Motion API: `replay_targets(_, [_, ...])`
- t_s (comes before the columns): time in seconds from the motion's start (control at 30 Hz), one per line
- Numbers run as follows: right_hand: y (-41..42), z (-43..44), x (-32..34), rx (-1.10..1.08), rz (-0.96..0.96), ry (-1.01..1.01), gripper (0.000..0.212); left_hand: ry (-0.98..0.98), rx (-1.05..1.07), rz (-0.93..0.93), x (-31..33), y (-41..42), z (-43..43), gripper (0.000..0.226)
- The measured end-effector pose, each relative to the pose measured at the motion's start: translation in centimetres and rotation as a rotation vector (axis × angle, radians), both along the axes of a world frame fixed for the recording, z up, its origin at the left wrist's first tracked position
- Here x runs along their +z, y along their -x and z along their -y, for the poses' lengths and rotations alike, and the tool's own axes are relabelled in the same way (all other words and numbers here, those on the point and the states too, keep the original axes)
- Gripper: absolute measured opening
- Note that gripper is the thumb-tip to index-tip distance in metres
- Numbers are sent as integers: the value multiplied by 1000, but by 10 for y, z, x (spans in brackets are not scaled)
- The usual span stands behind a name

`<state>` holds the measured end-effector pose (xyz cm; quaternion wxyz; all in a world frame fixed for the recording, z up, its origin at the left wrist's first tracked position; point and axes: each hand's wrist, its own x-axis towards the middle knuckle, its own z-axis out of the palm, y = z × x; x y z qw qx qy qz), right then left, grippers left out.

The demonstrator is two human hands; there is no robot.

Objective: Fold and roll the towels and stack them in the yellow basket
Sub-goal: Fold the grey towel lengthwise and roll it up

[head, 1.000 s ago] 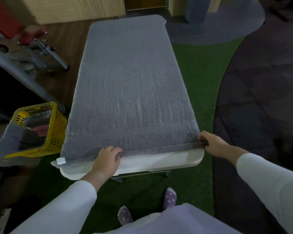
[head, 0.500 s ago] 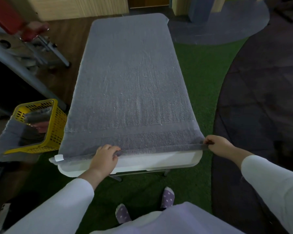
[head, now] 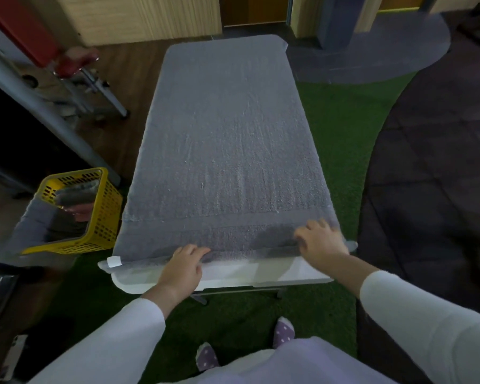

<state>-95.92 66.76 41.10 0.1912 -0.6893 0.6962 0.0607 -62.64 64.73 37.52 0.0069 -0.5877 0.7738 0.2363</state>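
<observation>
A large grey towel (head: 227,151) lies spread flat along a white table (head: 233,275) and covers nearly all of it. My left hand (head: 182,266) grips the towel's near hem left of centre, close to a white label (head: 114,261). My right hand (head: 320,239), blurred, rests with spread fingers on top of the towel just inside the near right corner, which sticks out free. The yellow basket (head: 107,206) stands on the floor left of the table. It holds rolled towels, and another grey towel (head: 34,225) hangs over its left side.
Green turf (head: 341,151) surrounds the table, with dark floor mats (head: 432,167) to the right. A red stool with metal legs (head: 81,62) and a slanted metal bar (head: 53,117) stand at the left. Wooden cabinets line the back. My socked feet are below the table's near edge.
My right hand has let go of the towel's near right corner and moved inward onto the towel's top. My left hand has stayed on the near hem.
</observation>
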Motion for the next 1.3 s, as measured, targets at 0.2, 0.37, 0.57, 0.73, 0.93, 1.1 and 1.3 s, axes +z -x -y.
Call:
replay_targets(0.2, [-107, 1, -2, 252, 52, -223, 53, 31, -23, 73, 3, -36, 4, 50])
replay_targets(0.37, [-136, 0, -12, 85, 30, -241, 54, 43, 104, 194, 8, -98, 18, 44])
replay_targets(0.57, [-134, -12, -17, -11, 102, -219, 53, 16, 140, 261, 11, -180, 34, 20])
replay_targets(0.73, [-143, -13, -17, -109, 137, -198, 50, -110, 155, 56, 10, -208, 49, 16])
replay_targets(0.93, [-146, -24, -16, -152, 133, -186, 58, -45, 182, 266, 1, -217, 56, 20])
replay_targets(1.1, [-149, -24, -18, -138, 86, -209, 62, 4, 201, 326, -6, -215, 51, 23])
replay_targets(1.3, [-146, -22, -20, -118, 44, -211, 66, -149, 203, 440, -3, -232, 56, 29])
